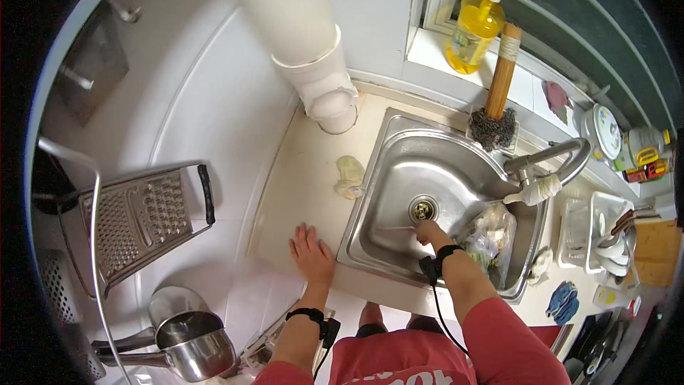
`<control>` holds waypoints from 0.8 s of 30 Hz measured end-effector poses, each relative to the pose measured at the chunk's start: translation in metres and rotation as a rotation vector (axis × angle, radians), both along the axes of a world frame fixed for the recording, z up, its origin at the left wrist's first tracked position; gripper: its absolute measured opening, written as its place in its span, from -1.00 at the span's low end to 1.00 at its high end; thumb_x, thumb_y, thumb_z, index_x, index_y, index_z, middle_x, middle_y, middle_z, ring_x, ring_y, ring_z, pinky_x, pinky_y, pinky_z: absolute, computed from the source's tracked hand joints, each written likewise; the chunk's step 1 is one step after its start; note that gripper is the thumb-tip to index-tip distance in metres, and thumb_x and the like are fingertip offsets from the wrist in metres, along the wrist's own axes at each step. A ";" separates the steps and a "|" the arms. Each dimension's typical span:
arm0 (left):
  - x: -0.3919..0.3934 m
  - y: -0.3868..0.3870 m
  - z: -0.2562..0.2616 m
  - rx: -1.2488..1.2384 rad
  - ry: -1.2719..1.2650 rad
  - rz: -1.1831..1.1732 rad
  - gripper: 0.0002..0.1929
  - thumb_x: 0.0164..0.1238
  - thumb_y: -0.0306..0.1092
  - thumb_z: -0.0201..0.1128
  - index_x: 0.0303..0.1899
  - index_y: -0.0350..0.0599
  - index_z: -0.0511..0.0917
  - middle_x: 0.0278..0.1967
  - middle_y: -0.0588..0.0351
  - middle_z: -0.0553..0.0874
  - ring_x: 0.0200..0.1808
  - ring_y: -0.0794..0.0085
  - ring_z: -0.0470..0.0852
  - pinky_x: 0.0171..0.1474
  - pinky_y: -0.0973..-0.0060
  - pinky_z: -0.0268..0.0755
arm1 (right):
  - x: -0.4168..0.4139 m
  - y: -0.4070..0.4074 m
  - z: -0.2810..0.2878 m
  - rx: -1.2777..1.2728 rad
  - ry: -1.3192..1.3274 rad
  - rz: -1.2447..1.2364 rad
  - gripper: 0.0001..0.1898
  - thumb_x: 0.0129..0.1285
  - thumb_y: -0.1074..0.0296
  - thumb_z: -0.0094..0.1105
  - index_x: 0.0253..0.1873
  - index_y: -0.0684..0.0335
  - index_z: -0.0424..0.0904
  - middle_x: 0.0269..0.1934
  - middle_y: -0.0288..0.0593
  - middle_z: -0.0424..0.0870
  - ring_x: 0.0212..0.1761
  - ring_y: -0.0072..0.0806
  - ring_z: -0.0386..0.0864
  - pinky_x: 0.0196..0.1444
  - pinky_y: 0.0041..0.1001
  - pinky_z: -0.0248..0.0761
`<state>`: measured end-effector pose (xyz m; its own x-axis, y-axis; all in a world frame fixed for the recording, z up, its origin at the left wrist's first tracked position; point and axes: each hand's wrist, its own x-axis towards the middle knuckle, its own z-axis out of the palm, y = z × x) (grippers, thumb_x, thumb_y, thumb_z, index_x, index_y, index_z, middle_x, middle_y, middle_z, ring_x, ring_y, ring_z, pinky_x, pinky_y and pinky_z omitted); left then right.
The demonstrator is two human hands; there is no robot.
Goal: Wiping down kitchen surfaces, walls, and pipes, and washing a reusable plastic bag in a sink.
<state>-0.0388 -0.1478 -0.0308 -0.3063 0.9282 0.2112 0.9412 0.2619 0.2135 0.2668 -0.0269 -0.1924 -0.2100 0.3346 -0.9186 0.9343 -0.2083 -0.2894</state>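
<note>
My left hand [314, 256] lies flat on the pale countertop [288, 192] left of the sink, fingers apart and holding nothing. Inside the stainless steel sink [395, 166], my right hand [427, 232] is closed around a thin, pale stick-like tool [396, 228]; its exact kind is unclear. The tool points left, low over the basin floor. Just beyond that hand sits the drain strainer [424, 208], with some dark and yellowish bits in it. A clear plastic bag [489, 235] with pale and green contents rests against the basin's right side.
A crumpled yellowish cloth [350, 176] lies by the sink's left rim. The faucet [550, 163] arches over the right side. Behind stand a wooden-handled scrub brush [501, 85] and a yellow soap bottle [475, 32]. A blue cloth [562, 302] and dish rack [598, 224] sit right; saucepans [197, 353] hang left.
</note>
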 end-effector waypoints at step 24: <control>0.003 0.003 0.007 -0.045 -0.063 -0.009 -0.57 0.28 -0.34 0.06 0.19 -0.20 0.39 0.33 -0.07 0.32 0.43 0.11 0.17 0.46 0.01 -0.14 | 0.011 0.019 0.017 0.512 -0.253 0.395 -0.77 0.13 0.29 0.30 -0.20 0.33 0.60 -0.45 0.00 0.69 -0.41 -0.35 0.70 -0.37 -0.38 0.59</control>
